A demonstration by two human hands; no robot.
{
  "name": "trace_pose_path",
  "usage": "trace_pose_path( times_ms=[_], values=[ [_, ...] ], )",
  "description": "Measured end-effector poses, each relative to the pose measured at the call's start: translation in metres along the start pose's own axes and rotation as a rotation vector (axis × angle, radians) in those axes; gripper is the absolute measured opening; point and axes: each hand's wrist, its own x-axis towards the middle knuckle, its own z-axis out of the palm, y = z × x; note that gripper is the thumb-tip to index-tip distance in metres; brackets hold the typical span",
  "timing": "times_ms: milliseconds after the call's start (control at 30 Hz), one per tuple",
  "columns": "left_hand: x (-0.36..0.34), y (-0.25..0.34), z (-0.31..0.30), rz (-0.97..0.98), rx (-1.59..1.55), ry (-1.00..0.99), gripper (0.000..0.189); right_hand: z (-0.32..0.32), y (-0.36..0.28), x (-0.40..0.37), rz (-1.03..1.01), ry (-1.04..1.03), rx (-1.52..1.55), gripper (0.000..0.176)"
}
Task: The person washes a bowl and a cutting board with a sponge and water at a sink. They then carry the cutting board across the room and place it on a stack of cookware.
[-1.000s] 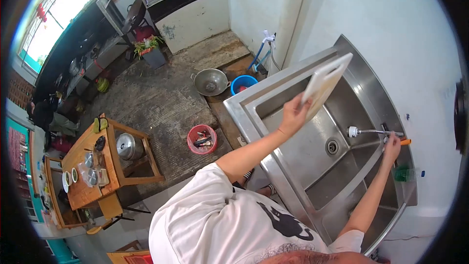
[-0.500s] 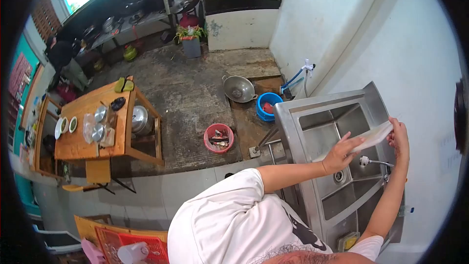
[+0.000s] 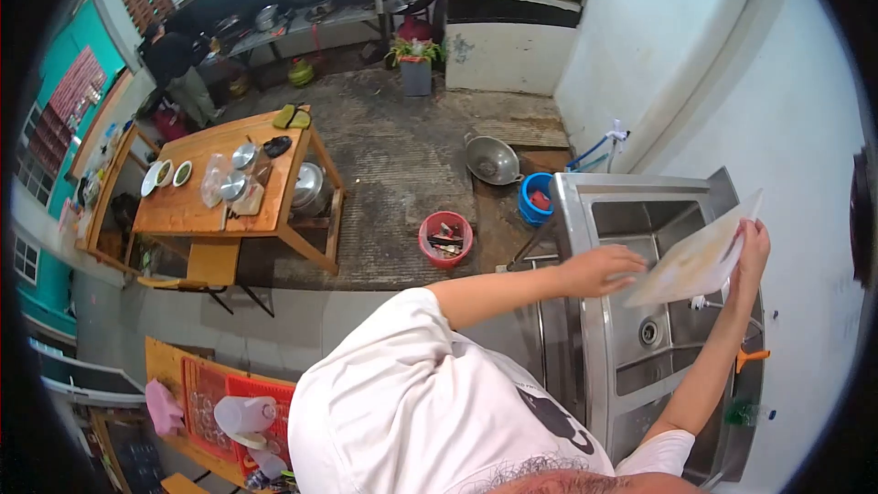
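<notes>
A flat white board with yellowish stains (image 3: 688, 261) is held tilted over the steel sink (image 3: 596, 329). My right hand (image 3: 752, 252) is closed on the board's right edge. Just left of the board is my left hand (image 3: 605, 271), its fingers loosely stretched toward the board's near side and slightly blurred, with nothing in them. Below the board show the round drain (image 3: 649, 333) and a metal faucet (image 3: 701, 303).
An orange-handled item (image 3: 752, 359) and a green bottle (image 3: 743, 414) are by the sink's wall side. On the floor stand a red basket (image 3: 445, 240), a blue bucket (image 3: 535, 198) and a wok (image 3: 493, 161). Farther left are a wooden table (image 3: 165, 210) and a person (image 3: 176, 64).
The board has turned so its broad stained face shows. My left hand has come off it and moved left. The head view has shifted left.
</notes>
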Motion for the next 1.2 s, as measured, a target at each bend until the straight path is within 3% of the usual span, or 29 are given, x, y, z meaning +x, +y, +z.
trace_pose_path(
  times_ms=[100, 167, 200, 233, 300, 367, 433, 500, 533, 633, 733, 767, 900, 1067, 1133, 1200],
  values=[
    [-0.060, -0.010, -0.063, -0.287, 0.085, 0.023, 0.019, 0.014, -0.018, -0.001, -0.092, 0.002, -0.053, 0.033],
    [-0.105, -0.026, -0.101, -0.380, 0.186, 0.111, 0.024, 0.023, -0.032, 0.002, -0.166, -0.017, -0.097, 0.043],
    [-0.131, -0.034, -0.120, -0.500, 0.232, 0.110, 0.027, 0.032, -0.040, 0.004, -0.160, -0.028, -0.102, 0.043],
    [-0.166, -0.059, -0.132, -0.484, 0.310, 0.170, 0.028, 0.044, -0.050, 0.005, -0.206, -0.055, -0.055, 0.045],
    [-0.231, -0.073, -0.165, -0.800, 0.435, 0.149, 0.027, 0.073, -0.076, 0.003, -0.287, -0.085, -0.050, 0.048],
    [-0.317, -0.103, -0.193, -0.979, 0.275, 0.215, 0.030, 0.107, -0.102, 0.000, -0.352, -0.084, -0.096, 0.049],
    [-0.373, -0.087, -0.219, -1.256, 0.429, 0.188, 0.034, 0.147, -0.124, -0.001, -0.408, -0.072, -0.084, 0.047],
    [-0.466, -0.099, -0.231, -1.336, 0.497, 0.202, 0.036, 0.195, -0.144, -0.005, -0.455, -0.051, -0.058, 0.046],
    [-0.508, -0.099, -0.237, -1.477, 0.515, 0.145, 0.036, 0.217, -0.149, -0.002, -0.483, -0.045, -0.043, 0.046],
    [-0.659, -0.102, -0.239, -1.660, 0.330, 0.222, 0.035, 0.278, -0.143, 0.033, -0.519, -0.062, 0.060, 0.043],
    [-0.720, -0.062, -0.246, -1.980, 0.126, 0.289, 0.035, 0.346, -0.119, 0.062, -0.479, -0.058, 0.214, 0.031],
    [-0.729, -0.050, -0.254, -2.083, 0.043, 0.332, 0.035, 0.367, -0.107, 0.066, -0.482, -0.081, 0.204, 0.036],
    [-0.748, -0.038, -0.297, -2.235, -0.150, 0.432, 0.035, 0.453, -0.052, 0.051, -0.434, -0.140, 0.047, 0.037],
    [-0.761, -0.067, -0.354, -2.089, -0.170, 0.721, 0.032, 0.556, 0.035, 0.000, -0.308, -0.310, -0.116, 0.031],
    [-0.758, -0.085, -0.373, -2.073, -0.181, 0.769, 0.031, 0.577, 0.103, 0.003, -0.226, -0.437, -0.235, 0.029],
    [-0.749, -0.102, -0.391, -2.057, -0.181, 0.831, 0.029, 0.595, 0.158, -0.007, 0.012, -0.592, -0.238, 0.029]
  ],
)
